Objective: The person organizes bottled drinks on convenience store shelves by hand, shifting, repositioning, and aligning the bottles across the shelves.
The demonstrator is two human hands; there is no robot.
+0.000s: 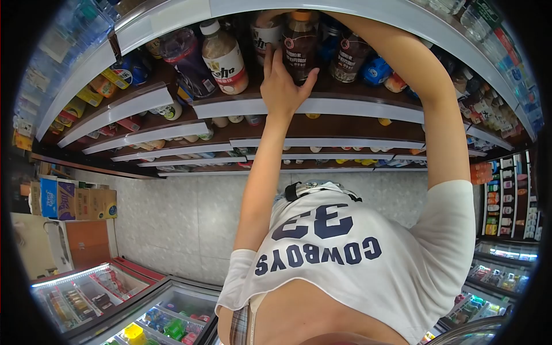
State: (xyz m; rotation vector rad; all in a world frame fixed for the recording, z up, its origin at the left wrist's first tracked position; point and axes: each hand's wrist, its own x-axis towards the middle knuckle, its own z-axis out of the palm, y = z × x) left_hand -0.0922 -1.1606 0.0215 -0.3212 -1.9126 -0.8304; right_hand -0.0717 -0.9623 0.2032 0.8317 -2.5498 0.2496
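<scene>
My left hand (pixel 286 83) is at the front of the upper shelf, thumb apart from the fingers, with fingertips against a white-labelled bottle (pixel 265 35) and the palm side near a dark bottle with an orange cap (pixel 299 49). My right arm reaches in from the right over the bottles. Only part of my right hand (pixel 270 18) shows, at the top of the white-labelled bottle; its fingers are mostly hidden by the shelf edge above. Another white-labelled bottle with a white cap (pixel 224 63) stands to the left, and a second dark bottle (pixel 349 56) to the right.
A purple bottle (pixel 187 57) and a blue round item (pixel 376 71) stand on the same shelf. White price rails (pixel 356 109) edge the shelves below. Cartons (pixel 80 198) and an open-topped freezer (pixel 167 313) are at the left and lower left.
</scene>
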